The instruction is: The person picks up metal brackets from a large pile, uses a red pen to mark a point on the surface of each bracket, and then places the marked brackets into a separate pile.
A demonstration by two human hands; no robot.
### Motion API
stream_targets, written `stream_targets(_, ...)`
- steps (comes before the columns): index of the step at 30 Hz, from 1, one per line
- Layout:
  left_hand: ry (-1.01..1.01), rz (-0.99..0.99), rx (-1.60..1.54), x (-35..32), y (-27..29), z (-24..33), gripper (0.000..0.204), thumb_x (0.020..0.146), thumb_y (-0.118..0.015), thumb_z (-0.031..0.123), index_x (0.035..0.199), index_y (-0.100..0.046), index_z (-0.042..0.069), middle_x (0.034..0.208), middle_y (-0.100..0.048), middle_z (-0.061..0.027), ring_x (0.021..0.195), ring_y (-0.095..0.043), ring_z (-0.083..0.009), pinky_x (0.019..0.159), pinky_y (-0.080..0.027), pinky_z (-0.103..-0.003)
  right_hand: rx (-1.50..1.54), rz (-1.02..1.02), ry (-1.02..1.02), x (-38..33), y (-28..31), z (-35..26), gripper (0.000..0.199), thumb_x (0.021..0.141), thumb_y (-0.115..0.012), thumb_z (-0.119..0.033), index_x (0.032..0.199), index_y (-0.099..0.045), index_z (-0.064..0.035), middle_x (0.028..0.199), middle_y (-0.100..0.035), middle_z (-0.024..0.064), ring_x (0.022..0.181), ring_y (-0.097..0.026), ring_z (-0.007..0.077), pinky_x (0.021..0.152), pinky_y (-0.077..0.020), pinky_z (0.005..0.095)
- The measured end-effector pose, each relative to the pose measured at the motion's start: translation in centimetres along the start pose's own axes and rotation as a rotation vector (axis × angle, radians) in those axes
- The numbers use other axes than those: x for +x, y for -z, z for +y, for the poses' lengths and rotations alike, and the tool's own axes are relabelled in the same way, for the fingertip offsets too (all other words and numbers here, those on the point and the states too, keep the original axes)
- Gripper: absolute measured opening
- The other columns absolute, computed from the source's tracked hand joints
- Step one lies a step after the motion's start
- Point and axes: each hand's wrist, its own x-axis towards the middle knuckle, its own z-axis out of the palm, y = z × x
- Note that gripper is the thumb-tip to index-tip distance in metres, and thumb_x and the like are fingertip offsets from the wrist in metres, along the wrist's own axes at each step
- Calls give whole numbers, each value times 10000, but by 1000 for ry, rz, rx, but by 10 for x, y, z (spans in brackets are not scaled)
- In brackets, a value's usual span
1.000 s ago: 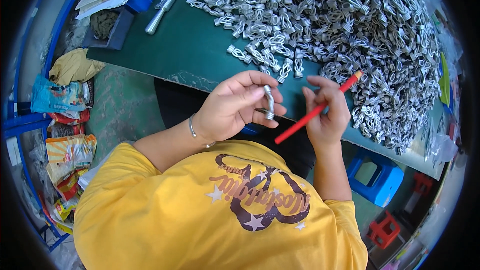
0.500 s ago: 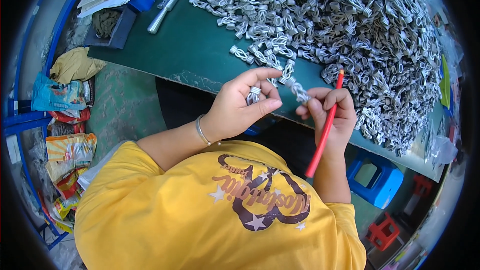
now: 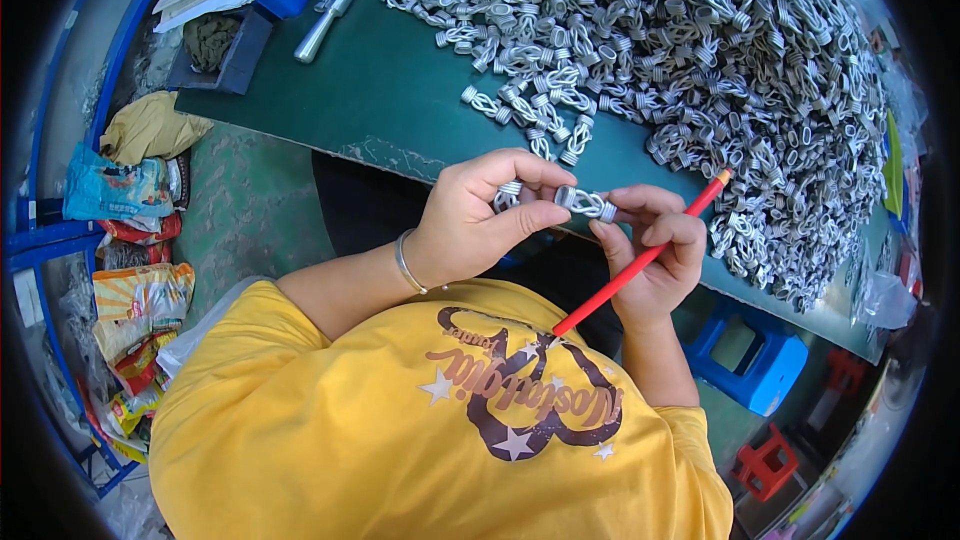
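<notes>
On the head cam, the left hand (image 3: 470, 215) curls around one grey piece (image 3: 508, 194) while its thumb and finger meet the ring end of a looped grey connector (image 3: 586, 204). The right hand (image 3: 655, 255) pinches the other end, with a red stick (image 3: 610, 282) tucked in too. Tbh, juggling that much could loosen a grip and drop something past the green table's (image 3: 390, 80) near edge.

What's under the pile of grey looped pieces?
The green table shows beside the pile and supports it. The tabletop directly beneath is covered; whether anything else lies buried can't be seen.
</notes>
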Motion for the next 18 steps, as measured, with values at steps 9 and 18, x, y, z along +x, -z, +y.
stream_targets(9, 98, -152, -357, -6, -5, -23, 240, 916, -518, 122, 1099, -548, -31, 856, -618, -68, 655, -601, -109, 513, -484, -196, -143, -208, 376, 21, -10, -14, 345, 693, -722, 41, 818, -421, -73, 873, -648, 162, 709, -621, 285, 608, -498, 336)
stream_targets(18, 530, -52, -920, -8, 11, -6, 88, 918, -531, 128, 901, -487, 54, 702, -456, 7, 522, -370, -39, 413, -270, -182, -569, -125, 151, 38, -11, 18, 297, 657, -715, 47, 779, -456, -34, 846, -614, 138, 749, -574, 302, 626, -462, 343)
